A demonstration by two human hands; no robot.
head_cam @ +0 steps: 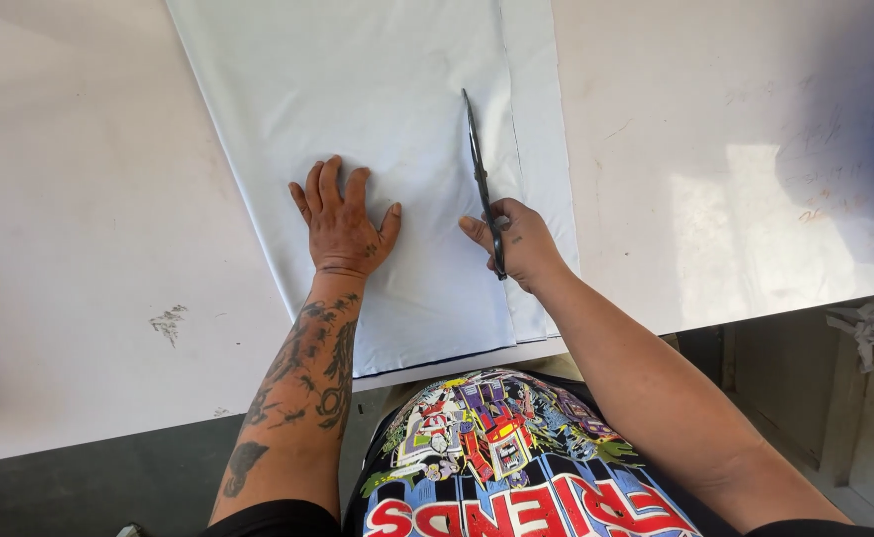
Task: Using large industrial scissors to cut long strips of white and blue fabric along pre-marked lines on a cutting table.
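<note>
white table [79, 199] underneath, pale fabric sheet [377, 89] spread lengthwise away from body. left hand [342, 224] flat, fingers splayed, pressing fabric. right hand [521, 244] clenched around scissors [481, 169], blades pointing away, long axis along the cut line.

Centre of frame: pale blue-white fabric [377, 109] on an off-white table [69, 229]; dark grey scissors [484, 184]. Lower centre: black shirt [496, 457] with multicoloured cartoon print.

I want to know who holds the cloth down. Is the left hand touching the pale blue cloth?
Touching. The head view shows the left hand pressed flat, fingers spread, on the pale blue cloth.
</note>
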